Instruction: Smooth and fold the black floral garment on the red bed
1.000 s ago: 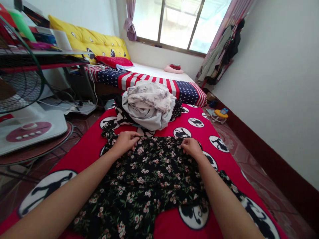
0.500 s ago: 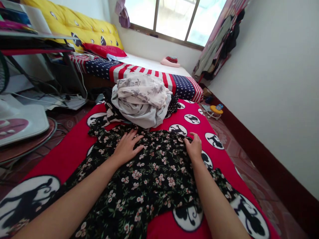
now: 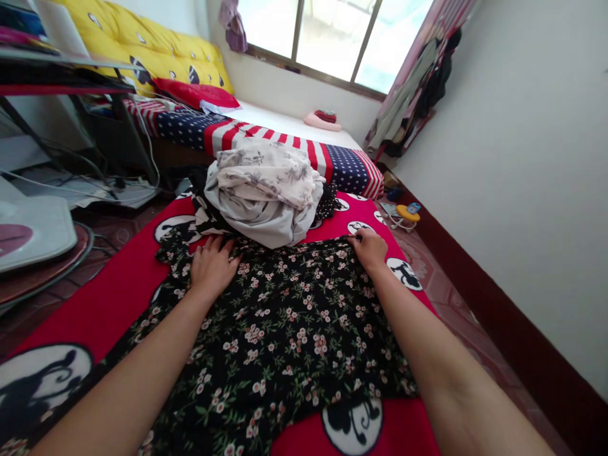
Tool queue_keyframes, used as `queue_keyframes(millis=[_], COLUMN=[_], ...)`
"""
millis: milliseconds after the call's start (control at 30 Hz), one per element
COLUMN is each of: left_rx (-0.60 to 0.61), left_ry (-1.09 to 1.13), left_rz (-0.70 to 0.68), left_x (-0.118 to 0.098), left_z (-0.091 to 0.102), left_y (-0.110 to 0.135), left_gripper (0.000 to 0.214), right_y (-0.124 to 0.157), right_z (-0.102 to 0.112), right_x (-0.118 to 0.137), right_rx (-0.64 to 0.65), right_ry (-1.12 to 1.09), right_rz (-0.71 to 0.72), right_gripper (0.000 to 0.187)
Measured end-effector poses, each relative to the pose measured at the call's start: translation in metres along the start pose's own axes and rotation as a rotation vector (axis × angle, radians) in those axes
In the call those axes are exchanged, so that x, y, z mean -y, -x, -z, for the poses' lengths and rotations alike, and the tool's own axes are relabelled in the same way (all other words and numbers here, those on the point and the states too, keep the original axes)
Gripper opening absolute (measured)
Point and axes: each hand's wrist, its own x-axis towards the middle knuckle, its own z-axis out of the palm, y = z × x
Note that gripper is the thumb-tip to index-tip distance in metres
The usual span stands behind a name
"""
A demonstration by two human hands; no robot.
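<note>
- A long yellow padded cushion (image 3: 166, 50) with dark and white figures leans on the far wall, a glossy red pillow (image 3: 190, 94) before it.
- A red, white and blue stars-and-stripes cloth cover (image 3: 185, 126) edges the far bed; on its white top lie a pale pink folded cloth (image 3: 319, 123) and a dark red one.
- Above stands a wide framed glass window (image 3: 327, 38).
- Grey and black fabric garments (image 3: 403, 101) hang at the right wall, near a small yellow round-seated stool (image 3: 406, 214) bearing a blue object.
</note>
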Motion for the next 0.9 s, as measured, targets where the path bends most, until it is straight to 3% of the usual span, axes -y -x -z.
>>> queue_keyframes(millis=[233,400,467,567,633,767,900], left_rx=[-0.076,-0.082,-0.081,-0.068,-0.044,0.032,0.068], left_ry=[0.105,0.116,0.113,0.117,0.121,0.115,0.065], left_rz=[0.056,0.078,0.083,0.075,0.058,-0.017,-0.091], left_x=[0.004,0.000,-0.001,-0.001,0.002,0.017,0.032], left_z=[0.004,0.007,0.007,0.006,0.007,0.012,0.023], left_y=[-0.001,0.002,0.003,0.005,0.005,-0.002,-0.023], left_gripper=[0.042,0.044,0.046,0.048,0.045,0.034,0.034], right_y=[0.009,0.011,0.017,0.041,0.065,0.109,0.125], right_z=[-0.044,-0.044,-0.041,-0.038,-0.038,-0.044,-0.043], right_x=[0.005,0.009,0.020,0.042,0.057,0.075,0.079], right_rx=[0.045,0.040,-0.019,-0.173,-0.223,-0.180,-0.187], right_ry=[-0.003,-0.018,-0.024,-0.127,-0.244,-0.412,-0.533], right_rz=[-0.146,-0.147,-0.121,0.023,0.186,0.440,0.485], right_gripper=[0.034,0.032,0.036,0.047,0.045,0.030,0.019])
